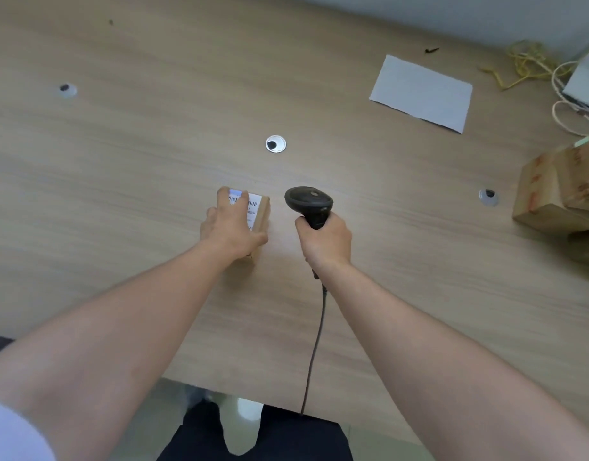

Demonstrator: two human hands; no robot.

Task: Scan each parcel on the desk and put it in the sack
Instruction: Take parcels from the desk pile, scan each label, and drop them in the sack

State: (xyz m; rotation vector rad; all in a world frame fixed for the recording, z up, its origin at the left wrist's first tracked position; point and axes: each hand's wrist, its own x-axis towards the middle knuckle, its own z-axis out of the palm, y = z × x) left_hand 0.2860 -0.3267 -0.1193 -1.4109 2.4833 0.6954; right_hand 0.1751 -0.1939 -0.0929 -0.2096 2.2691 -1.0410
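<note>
A small brown cardboard parcel (260, 214) with a white barcode label lies on the wooden desk (153, 144) near its middle. My left hand (231, 224) lies over the parcel and grips it, covering much of the label; a pale light patch falls on my fingers and the barcode. My right hand (324, 241) holds a black handheld scanner (309, 201) by its handle, just right of the parcel, its head facing away from me. The scanner's cable (314, 344) runs down over the desk's front edge. No sack is in view.
More brown cardboard parcels (559, 191) are stacked at the right edge. A white sheet of paper (421, 93) lies at the back right, near yellow and white cords (526, 64) and a white device (586, 81). Round cable grommets (275, 143) dot the desk.
</note>
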